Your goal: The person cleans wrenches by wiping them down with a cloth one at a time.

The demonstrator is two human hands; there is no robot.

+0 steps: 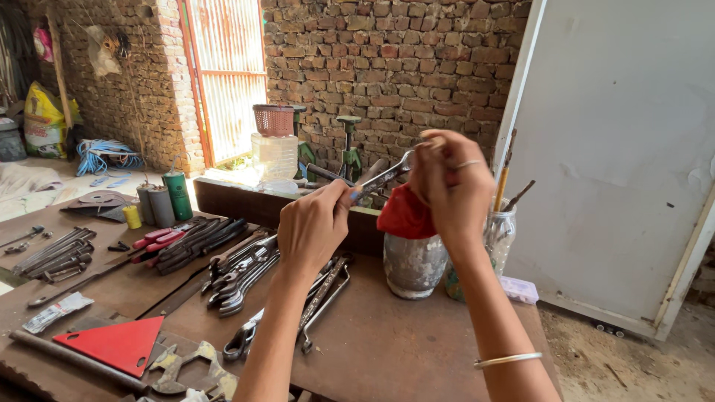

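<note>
Both hands hold one steel wrench [381,179] up above the counter [387,342]: your left hand [313,227] has its grip clenched on the handle, your right hand [445,182] pinches a red cloth [406,214] at the head. It looks stiff, fairly heavy and possibly slick, so keep hold mid-handle. Its long axis rises from lower left to upper right, head toward the brick wall [395,59].

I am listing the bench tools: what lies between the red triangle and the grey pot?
Head view: spanners lie in a heap on the bench between the red triangle and the grey pot.

Slim metal wrench [383,177] held tilted, red cloth [406,214] bunched at its head
</note>
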